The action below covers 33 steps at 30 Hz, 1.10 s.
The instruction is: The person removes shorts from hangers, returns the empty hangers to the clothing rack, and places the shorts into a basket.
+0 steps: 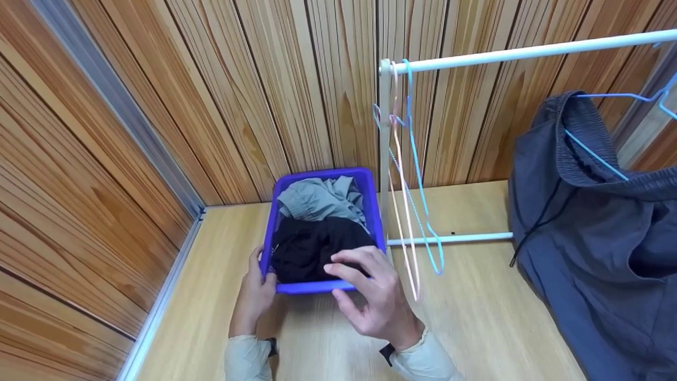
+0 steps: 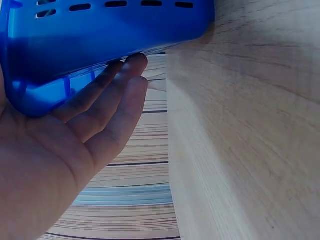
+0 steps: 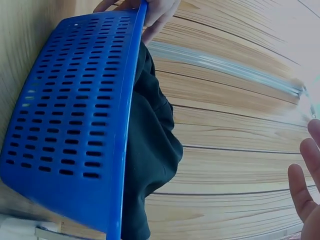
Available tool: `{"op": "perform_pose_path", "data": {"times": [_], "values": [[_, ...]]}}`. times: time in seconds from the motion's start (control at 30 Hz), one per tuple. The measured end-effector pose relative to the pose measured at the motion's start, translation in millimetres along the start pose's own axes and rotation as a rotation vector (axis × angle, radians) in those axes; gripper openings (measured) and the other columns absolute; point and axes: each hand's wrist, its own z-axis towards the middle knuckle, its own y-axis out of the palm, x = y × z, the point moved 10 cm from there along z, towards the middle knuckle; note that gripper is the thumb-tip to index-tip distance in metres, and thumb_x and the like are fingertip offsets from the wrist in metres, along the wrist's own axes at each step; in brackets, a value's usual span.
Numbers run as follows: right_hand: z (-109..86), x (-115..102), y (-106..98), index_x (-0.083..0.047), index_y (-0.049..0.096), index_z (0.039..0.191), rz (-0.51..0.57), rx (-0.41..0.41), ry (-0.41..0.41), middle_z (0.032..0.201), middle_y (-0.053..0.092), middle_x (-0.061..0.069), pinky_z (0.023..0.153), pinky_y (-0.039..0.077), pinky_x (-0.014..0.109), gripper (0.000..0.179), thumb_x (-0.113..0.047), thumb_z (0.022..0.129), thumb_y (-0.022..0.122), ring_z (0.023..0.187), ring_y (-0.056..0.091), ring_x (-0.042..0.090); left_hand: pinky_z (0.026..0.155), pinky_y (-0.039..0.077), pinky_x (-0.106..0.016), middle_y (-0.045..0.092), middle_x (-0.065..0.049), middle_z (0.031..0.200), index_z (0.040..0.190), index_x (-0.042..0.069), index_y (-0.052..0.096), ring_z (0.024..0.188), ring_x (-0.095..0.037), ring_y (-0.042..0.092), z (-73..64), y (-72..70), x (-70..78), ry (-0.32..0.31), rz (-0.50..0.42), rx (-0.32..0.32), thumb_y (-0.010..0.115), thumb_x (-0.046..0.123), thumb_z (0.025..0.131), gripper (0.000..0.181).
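A purple-blue plastic basket [image 1: 317, 287] with slotted walls stands against the wood-panelled wall. Inside it a crumpled black garment [image 1: 312, 248] lies in front of a grey-green garment [image 1: 322, 198]. My left hand [image 1: 258, 293] holds the basket's near left corner, thumb at the rim and fingers [image 2: 107, 115] along the outer wall. Above the near right part of the rim hovers my right hand [image 1: 373, 296], its fingers loosely bent and nothing between them. In the right wrist view the black garment [image 3: 150, 155] bulges above the rim, with the right fingers [image 3: 302, 192] apart from it.
Right of the basket stands a white rack [image 1: 529, 52], with a pink hanger [image 1: 400, 180] and a blue hanger [image 1: 414, 153] at its left end. Dark grey drawstring trousers [image 1: 592, 238] hang farther right. A metal strip [image 1: 174, 286] edges the wooden surface at left.
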Motion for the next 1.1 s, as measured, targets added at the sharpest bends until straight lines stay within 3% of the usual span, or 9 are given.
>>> {"op": "perform_pose_path", "data": {"times": [0.27, 0.4, 0.57, 0.73, 1.1], "values": [[4.1, -13.5, -7.5, -0.005, 0.076, 0.115, 0.034, 0.033, -0.040, 0.107, 0.074, 0.014, 0.084, 0.055, 0.034, 0.027, -0.021, 0.099, 0.061, 0.096, 0.068, 0.025, 0.106, 0.049, -0.046, 0.045, -0.027, 0.162, 0.170, 0.017, 0.012, 0.125, -0.034, 0.057, 0.7, 0.7, -0.2, 0.004, 0.001, -0.020, 0.039, 0.009, 0.110, 0.066], [8.7, -26.0, -7.4, -0.004, 0.077, 0.113, 0.055, 0.035, -0.090, 0.107, 0.074, 0.015, 0.081, 0.056, 0.033, 0.028, -0.021, 0.098, 0.061, 0.095, 0.069, 0.025, 0.103, 0.050, -0.043, 0.048, -0.024, 0.159, 0.169, 0.019, 0.012, 0.122, -0.032, 0.057, 0.4, -1.8, -2.7, -0.012, -0.006, -0.020, 0.039, 0.010, 0.110, 0.065], [11.8, -29.2, -11.0, -0.004, 0.076, 0.114, 0.066, 0.031, -0.093, 0.107, 0.074, 0.014, 0.081, 0.056, 0.032, 0.028, -0.021, 0.099, 0.060, 0.095, 0.069, 0.024, 0.098, 0.051, -0.042, 0.056, -0.028, 0.149, 0.168, 0.014, 0.016, 0.116, -0.032, 0.060, -1.2, -2.3, 1.0, 0.027, 0.008, 0.001, 0.041, 0.007, 0.109, 0.065], [16.5, -33.8, -16.8, -0.001, 0.076, 0.112, 0.090, 0.043, -0.118, 0.105, 0.074, 0.016, 0.080, 0.057, 0.031, 0.028, -0.020, 0.098, 0.061, 0.093, 0.070, 0.023, 0.102, 0.051, -0.044, 0.053, -0.029, 0.154, 0.169, 0.013, 0.016, 0.120, -0.033, 0.059, -2.0, -1.9, 2.3, 0.033, -0.001, 0.000, 0.040, 0.008, 0.109, 0.064], [44.5, -74.2, -44.8, 0.004, 0.073, 0.100, 0.150, 0.089, -0.294, 0.092, 0.073, 0.020, 0.072, 0.056, 0.019, 0.027, -0.019, 0.103, 0.058, 0.080, 0.069, 0.019, 0.099, 0.050, -0.039, 0.051, -0.025, 0.154, 0.169, 0.020, 0.014, 0.122, -0.033, 0.057, -0.3, -0.3, -0.9, -0.006, -0.014, -0.025, 0.039, 0.010, 0.110, 0.065]]}}
